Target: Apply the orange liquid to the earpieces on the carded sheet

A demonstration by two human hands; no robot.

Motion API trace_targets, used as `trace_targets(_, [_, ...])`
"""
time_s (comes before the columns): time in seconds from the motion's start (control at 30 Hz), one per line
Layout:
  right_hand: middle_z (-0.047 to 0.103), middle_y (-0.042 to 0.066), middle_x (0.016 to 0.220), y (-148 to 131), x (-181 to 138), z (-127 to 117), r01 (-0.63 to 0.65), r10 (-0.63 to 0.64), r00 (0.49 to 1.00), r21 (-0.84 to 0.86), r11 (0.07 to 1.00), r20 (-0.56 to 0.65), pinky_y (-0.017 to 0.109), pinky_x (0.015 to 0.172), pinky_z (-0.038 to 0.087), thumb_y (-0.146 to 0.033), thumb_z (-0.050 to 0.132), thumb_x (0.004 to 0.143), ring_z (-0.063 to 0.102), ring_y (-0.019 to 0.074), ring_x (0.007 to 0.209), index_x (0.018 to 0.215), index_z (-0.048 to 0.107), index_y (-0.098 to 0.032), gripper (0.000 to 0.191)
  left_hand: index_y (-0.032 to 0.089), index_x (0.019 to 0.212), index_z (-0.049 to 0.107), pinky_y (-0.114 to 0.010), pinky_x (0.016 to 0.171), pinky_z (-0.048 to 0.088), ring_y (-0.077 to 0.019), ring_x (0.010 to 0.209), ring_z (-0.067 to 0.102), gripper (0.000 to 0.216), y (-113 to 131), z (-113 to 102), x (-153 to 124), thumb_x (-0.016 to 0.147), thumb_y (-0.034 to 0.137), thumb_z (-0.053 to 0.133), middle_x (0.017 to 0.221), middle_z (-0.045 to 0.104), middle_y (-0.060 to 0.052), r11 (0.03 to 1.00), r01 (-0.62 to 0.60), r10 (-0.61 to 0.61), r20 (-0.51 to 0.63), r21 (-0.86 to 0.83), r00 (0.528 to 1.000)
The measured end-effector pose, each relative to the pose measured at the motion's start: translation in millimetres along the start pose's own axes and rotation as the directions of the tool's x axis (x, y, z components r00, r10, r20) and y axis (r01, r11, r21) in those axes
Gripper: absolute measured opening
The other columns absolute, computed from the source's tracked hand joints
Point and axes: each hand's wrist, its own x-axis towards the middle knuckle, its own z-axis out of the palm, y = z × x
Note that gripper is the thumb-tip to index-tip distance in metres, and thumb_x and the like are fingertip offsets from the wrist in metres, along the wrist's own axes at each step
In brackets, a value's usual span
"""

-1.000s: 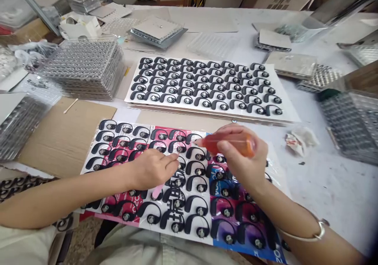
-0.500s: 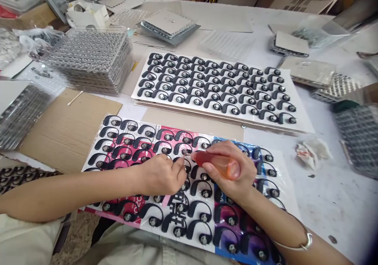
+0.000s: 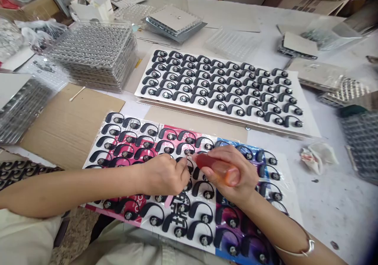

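Note:
In my right hand point(image 3: 236, 174) is a small squeeze bottle point(image 3: 217, 167) with orange-red liquid, tilted so its narrow tip points left and down. The tip is close to the fingertips of my left hand point(image 3: 173, 174). That hand is closed in a pinch over the near board; what lies between the fingers is hidden. Beneath both hands a colourfully printed board point(image 3: 134, 222) carries rows of black ear hooks point(image 3: 202, 212), each with a round silvery part at one end. Some of them are covered by my hands and forearms.
Beyond lies a white board point(image 3: 308, 119) with more black ear hooks in rows. To the left are a tall stack of clear plastic trays point(image 3: 91, 56) and a cotton swab point(image 3: 77, 94) on brown cardboard point(image 3: 67, 127). At right sit crumpled tissue point(image 3: 317, 156) and dark trays point(image 3: 360, 135).
The view has shifted slightly, so the boards and trays sit a little further right. Both hands keep nearly the same pose, bottle tip still by the left fingertips.

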Motion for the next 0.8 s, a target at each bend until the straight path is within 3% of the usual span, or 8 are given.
trace_targets(0.8, [0.065,0.006,0.081,-0.8,-1.2,0.3,0.083,-0.083,0.996,-0.065,0.994,0.014,0.03,0.059,0.054,-0.023,0.071,0.075,0.062,0.016,0.069,0.099,0.059,-0.017,0.028,0.006,0.087,0.061,-0.028,0.041,0.05,-0.0177,0.052,0.063,0.013,1.6,1.8,-0.4,0.083,0.01,0.049,0.096,0.07,-0.023,1.0,0.009,-0.009,-0.022,-0.003,1.0])
